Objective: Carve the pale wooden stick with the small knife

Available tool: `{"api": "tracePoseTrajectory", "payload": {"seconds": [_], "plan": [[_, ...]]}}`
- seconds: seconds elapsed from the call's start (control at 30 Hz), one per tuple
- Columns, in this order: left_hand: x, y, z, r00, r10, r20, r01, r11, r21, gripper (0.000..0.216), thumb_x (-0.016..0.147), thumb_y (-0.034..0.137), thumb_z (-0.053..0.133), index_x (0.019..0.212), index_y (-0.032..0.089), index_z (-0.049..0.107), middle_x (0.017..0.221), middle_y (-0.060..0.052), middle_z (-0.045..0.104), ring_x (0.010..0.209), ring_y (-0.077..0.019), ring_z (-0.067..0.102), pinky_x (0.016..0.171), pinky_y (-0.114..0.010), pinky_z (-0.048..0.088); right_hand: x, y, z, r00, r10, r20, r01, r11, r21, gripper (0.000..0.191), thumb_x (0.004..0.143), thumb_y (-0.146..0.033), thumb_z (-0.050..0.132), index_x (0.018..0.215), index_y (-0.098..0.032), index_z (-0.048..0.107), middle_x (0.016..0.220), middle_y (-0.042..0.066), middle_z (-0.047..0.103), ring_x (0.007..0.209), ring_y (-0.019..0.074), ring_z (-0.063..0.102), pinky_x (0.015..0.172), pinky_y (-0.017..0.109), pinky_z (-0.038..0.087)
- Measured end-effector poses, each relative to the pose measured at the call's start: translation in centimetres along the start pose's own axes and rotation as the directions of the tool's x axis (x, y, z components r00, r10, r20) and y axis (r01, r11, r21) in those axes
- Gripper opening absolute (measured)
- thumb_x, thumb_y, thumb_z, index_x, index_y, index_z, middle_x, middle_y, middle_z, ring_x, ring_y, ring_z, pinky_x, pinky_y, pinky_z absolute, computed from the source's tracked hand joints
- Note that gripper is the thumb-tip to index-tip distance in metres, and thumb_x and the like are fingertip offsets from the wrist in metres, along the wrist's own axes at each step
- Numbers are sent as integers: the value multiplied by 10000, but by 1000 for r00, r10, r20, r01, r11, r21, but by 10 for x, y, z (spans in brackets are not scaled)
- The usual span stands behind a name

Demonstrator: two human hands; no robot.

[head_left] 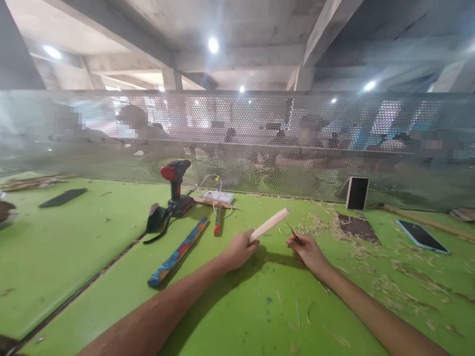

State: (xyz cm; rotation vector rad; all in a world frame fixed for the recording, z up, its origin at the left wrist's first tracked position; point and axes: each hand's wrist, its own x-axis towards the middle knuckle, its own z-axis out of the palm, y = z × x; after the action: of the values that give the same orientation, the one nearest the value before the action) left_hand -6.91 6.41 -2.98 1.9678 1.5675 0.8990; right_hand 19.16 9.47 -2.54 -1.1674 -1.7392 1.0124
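Observation:
My left hand (240,249) is closed around the lower end of a pale strip of wood (270,225), which slants up to the right above the green table. In the fingers of my right hand (305,253) is a slim dark tool (294,232) with a thin pointed end, perhaps a small knife. Its tip is close to the strip's upper end; whether they touch I cannot tell. Left of my left hand lie a long stick painted blue, red and orange (179,255) and a shorter red and green painted piece (219,219).
A red and black cordless drill (175,183) stands behind the painted stick, beside a white power strip (218,196). Wood shavings (359,250) litter the right side, around a brown sheet (358,228). One phone (357,193) stands upright; another phone (422,236) lies flat. A perforated screen (255,121) closes the back.

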Motion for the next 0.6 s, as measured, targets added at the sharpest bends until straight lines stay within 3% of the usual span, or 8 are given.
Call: {"api": "tracePoseTrajectory", "payload": {"seconds": [0.13,0.33,0.43,0.53,0.6], "plan": [[1,-1,2,1000,8,-8,-8,1000,1,140,989,195,626,872,218,554,745,4,606,688,-184,557,641,-295,320,4,5,1,999,-22,-38,19,997,-69,697,809,-927,642,660,-247,602,492,-63,374,467,132,348,476,285,253],[1,0,2,1000,24,-7,-24,1000,-13,147,987,194,624,857,220,560,730,6,599,675,-182,553,634,-297,317,-1,1,-2,998,-54,-21,52,997,-59,646,801,-864,725,674,-242,604,553,-40,443,515,140,382,493,286,280],[1,0,2,1000,25,-10,-25,999,-19,148,988,189,620,854,222,564,726,9,605,661,-174,550,627,-293,312,-5,1,-6,999,-32,-13,32,999,31,603,743,-803,838,891,-234,706,691,-19,579,551,151,457,495,290,359],[1,0,2,1000,25,-3,-25,999,-21,153,990,188,620,852,223,564,727,3,621,657,-177,556,621,-294,310,-7,-1,-10,999,-30,-29,33,995,93,762,658,-737,937,1196,-241,723,874,2,664,637,175,563,544,308,453],[0,1,1,1000,21,-3,-21,1000,-8,162,988,184,627,845,223,560,728,-2,627,657,-181,555,620,-299,308,-8,-2,-11,999,-24,-35,27,997,77,760,654,-761,922,1167,-232,738,861,-2,654,648,174,564,564,310,456]]}}
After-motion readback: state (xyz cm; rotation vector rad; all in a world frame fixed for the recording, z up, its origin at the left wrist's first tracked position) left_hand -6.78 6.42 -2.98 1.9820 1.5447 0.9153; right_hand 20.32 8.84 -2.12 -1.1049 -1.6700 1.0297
